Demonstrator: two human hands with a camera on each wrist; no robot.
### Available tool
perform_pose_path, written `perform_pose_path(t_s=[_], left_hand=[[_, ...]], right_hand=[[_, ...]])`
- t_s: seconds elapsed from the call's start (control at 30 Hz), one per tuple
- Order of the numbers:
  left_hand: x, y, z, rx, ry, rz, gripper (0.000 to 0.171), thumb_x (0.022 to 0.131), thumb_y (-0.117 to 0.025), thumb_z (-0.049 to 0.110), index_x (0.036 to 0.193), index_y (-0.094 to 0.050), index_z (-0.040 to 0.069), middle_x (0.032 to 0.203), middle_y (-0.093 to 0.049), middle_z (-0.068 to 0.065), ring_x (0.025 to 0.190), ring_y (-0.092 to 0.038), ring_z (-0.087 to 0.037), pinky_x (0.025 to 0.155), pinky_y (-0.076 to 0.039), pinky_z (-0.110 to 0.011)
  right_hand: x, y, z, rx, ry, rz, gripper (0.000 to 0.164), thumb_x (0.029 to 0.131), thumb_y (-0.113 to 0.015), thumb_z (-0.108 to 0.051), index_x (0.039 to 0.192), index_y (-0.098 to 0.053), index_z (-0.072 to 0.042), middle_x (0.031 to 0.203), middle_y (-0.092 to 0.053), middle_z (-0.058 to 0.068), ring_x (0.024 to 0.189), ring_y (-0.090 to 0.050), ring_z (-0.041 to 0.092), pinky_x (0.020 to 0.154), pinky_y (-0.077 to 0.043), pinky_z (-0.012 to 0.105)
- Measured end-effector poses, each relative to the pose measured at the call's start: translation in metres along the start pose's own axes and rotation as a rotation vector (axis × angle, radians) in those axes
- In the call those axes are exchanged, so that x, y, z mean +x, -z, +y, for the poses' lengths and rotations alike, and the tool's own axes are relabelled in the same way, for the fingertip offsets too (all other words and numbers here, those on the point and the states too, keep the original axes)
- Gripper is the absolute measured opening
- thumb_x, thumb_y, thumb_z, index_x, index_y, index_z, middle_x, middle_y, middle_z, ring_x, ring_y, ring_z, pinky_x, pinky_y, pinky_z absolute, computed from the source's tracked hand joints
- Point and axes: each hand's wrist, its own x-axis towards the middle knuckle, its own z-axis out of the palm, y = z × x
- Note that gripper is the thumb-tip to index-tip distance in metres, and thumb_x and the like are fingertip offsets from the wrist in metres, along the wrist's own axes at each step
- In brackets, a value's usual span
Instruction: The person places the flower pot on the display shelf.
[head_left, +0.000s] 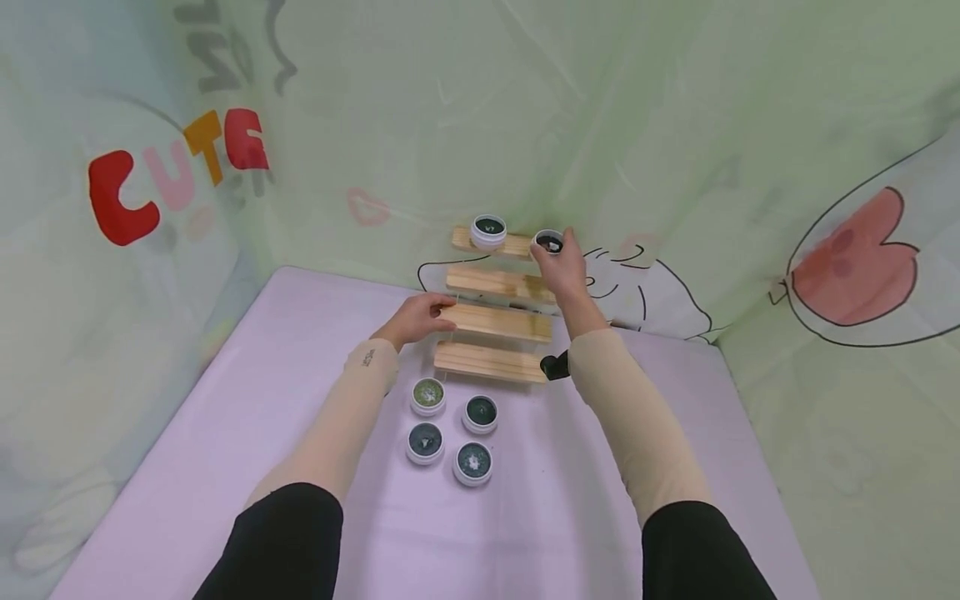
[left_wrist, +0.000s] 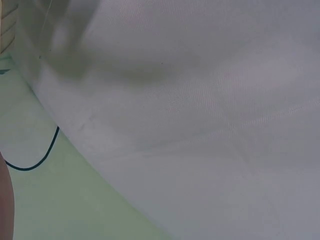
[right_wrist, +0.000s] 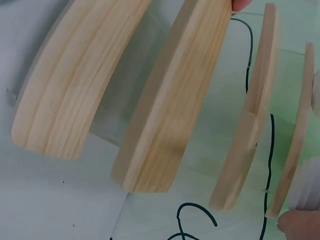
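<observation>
Wooden four-step rack (head_left: 491, 362); one jar (head_left: 550, 243) in grip at top.
Right hand (head_left: 562, 268) grips this jar at right end of top plank (head_left: 517, 246); contact beneath unclear. Left hand (head_left: 415, 319) pinches left end of second plank from bottom (head_left: 498, 322). Second jar (head_left: 489, 233) stands top left; four jars (head_left: 473, 463) on worktop (head_left: 570, 475).

My head camera faced forward and down. Closer, my right wrist's shared the wooden rack (head_left: 497, 322); my left's, tablecloth (left_wrist: 210, 120).
</observation>
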Motion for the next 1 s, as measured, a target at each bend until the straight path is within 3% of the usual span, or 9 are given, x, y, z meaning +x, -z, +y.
perform_pose_path(t_s=[0.43, 1.0], left_hand=[[-0.004, 0.003, 0.008, 0.019, 0.014, -0.014, 0.057, 0.089, -0.074, 0.020, 0.139, -0.053, 0.001, 0.144, -0.050, -0.015, 0.130, -0.049, -0.026, 0.109, -0.042, -0.029], [0.001, 0.000, 0.003, 0.031, 0.005, -0.001, 0.057, 0.088, -0.075, 0.019, 0.138, -0.054, 0.002, 0.143, -0.050, -0.015, 0.130, -0.049, -0.025, 0.108, -0.043, -0.029]], right_hand=[[0.014, -0.001, -0.013, -0.029, -0.059, -0.053, 0.084, 0.099, -0.053, -0.040, 0.157, -0.001, -0.008, 0.164, -0.004, 0.011, 0.149, -0.006, 0.026, 0.123, -0.012, 0.037], [0.019, -0.004, -0.010, -0.030, -0.060, -0.019, 0.091, 0.096, -0.057, -0.042, 0.157, 0.001, -0.007, 0.163, -0.005, 0.012, 0.149, -0.008, 0.027, 0.123, -0.013, 0.037]])
